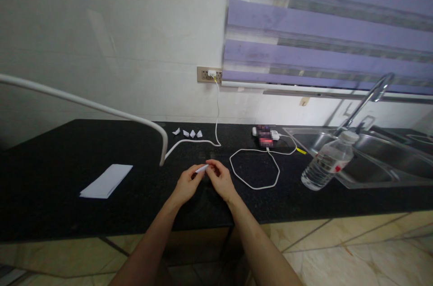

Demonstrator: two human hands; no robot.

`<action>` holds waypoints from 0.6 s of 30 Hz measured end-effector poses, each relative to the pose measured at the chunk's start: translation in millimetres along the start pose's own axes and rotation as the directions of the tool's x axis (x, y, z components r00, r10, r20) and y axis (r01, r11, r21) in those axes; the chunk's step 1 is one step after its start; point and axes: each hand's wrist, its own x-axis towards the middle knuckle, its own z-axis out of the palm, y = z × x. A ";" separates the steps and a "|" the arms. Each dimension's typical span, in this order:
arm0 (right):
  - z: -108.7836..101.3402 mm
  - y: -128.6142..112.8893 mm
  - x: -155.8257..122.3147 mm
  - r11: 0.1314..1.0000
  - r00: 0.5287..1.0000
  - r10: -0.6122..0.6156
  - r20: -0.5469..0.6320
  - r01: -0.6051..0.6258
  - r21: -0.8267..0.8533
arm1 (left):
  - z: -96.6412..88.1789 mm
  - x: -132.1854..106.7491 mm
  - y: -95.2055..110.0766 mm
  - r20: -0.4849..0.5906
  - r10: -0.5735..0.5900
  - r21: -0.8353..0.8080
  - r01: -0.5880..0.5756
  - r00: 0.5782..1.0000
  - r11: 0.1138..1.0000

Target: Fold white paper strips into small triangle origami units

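Note:
A small folded piece of white paper is pinched between my two hands above the black counter. My left hand grips its left end between thumb and fingers. My right hand closes on the right end, its fingertips partly covering the paper. Beyond the hands, near the wall, several small folded white paper pieces sit in a row. A stack of white paper sheets lies flat on the counter to the left.
A white cable runs from the wall socket across the black counter. Another cable loops right of my hands, joined to a blurred-out device. A water bottle stands beside the steel sink with its faucet.

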 end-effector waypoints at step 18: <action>-0.6 -9.0 -7.2 0.888 0.962 -0.242 0.129 0.273 -0.370 | -0.3 0.7 -5.2 -0.059 -0.049 -0.028 0.047 0.997 0.998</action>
